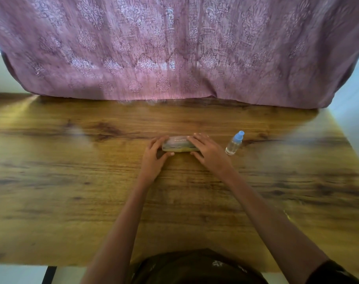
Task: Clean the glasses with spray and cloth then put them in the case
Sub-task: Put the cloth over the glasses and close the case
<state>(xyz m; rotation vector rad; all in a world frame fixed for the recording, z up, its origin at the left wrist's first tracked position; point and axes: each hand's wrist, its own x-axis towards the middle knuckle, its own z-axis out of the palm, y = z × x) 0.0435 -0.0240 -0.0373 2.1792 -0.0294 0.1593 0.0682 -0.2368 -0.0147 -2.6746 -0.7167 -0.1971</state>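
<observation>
Two hands grip one oblong grey case (177, 143), nearly shut, at bench (72, 181) centre: left hand (154, 158) clasping its left end, right hand (208, 152) its right. Clear blue-capped spray bottle (234, 143) stands just right. Wood-grain surface.

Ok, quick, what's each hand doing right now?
Left hand: gripping the left end of the glasses case.
Right hand: gripping the case's right end, fingers over the lid.

My feed soft, motion-blurred throughout. Daylight glows through curtain (174, 48) from behind. Pale glare patches on table (72, 201), left and right. Wide-angle bending at edges. Case (177, 143) lettering unreadable.
</observation>
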